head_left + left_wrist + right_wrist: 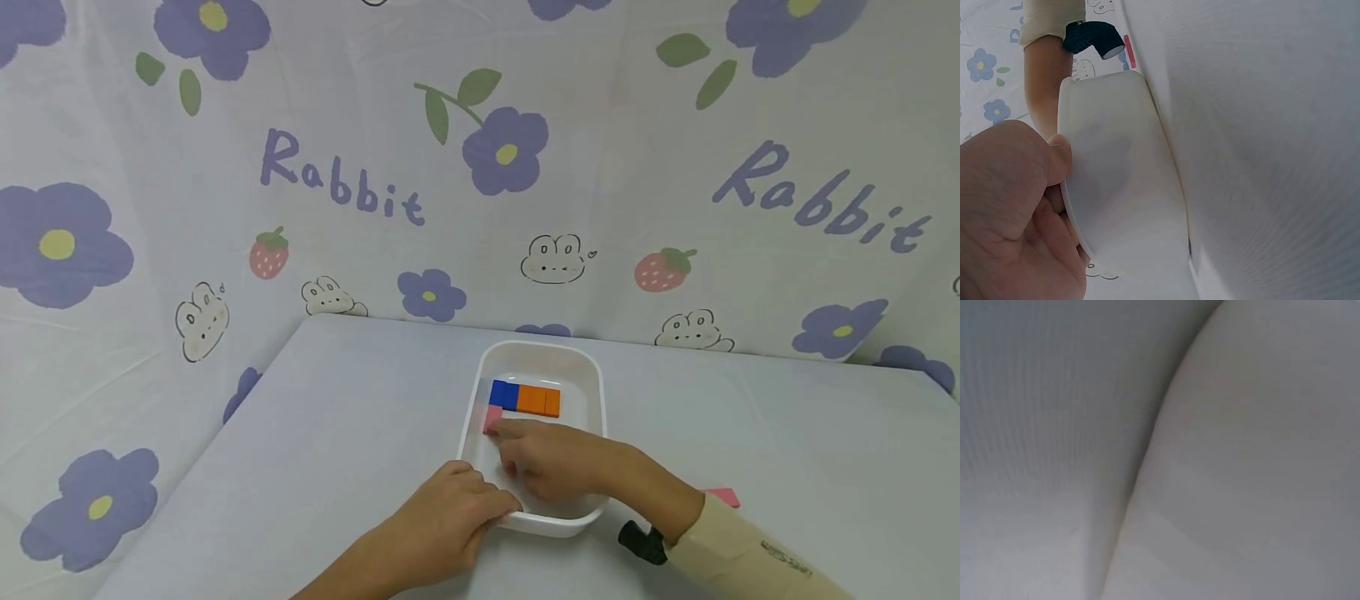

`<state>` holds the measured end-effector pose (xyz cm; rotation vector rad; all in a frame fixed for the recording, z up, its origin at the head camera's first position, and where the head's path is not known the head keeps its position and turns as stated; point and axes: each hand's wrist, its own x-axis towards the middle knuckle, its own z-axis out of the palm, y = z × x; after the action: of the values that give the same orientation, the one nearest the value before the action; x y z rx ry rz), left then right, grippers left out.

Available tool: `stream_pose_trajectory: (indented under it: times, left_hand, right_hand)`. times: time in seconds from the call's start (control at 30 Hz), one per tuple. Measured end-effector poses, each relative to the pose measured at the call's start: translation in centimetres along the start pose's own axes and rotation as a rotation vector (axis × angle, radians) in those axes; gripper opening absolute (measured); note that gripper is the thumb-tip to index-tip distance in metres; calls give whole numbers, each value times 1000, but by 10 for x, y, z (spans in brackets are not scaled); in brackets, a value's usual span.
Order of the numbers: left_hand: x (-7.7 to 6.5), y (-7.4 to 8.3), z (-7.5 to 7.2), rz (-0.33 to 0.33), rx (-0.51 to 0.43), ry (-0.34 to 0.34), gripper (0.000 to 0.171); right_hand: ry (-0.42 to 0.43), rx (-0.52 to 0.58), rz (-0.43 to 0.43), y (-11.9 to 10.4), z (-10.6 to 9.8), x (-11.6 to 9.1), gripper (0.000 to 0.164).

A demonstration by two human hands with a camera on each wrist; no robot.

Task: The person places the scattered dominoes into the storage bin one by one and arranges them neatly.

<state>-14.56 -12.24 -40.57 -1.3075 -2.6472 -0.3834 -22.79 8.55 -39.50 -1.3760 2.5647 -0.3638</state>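
A white plastic tray stands on the table, and my left hand grips its near left corner, thumb over the rim. The left wrist view shows that same hand at the rim, beside the tray's outer wall. My right hand reaches into the tray, its extended index fingertip on a pink block. Just behind the pink block lie blue blocks and orange blocks, side by side in a row. The right wrist view holds only the tray's outer wall and the table; the hand is hidden there.
Another pink piece lies on the white table to the right, partly behind the right forearm. A black wrist camera sticks out from the right sleeve. Behind the table hangs a flowered cloth.
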Motion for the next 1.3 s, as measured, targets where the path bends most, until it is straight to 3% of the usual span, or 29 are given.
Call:
stream_pose_trajectory:
  times: [0.27, 0.53, 1.03, 1.3]
  left_hand:
    - [1, 2, -3, -18, -29, -26, 16]
    - [2, 4, -3, -37, -15, -44, 17]
    - [2, 3, -2, -39, -34, -52, 17]
    - [1, 3, -2, -44, -30, -52, 18]
  right_hand:
    - [54, 52, 91, -1, -18, -23, 15]
    - [155, 6, 51, 4, -33, -60, 19]
    - [245, -9, 115, 7, -42, -110, 30]
    - [344, -66, -29, 20, -34, -136, 42]
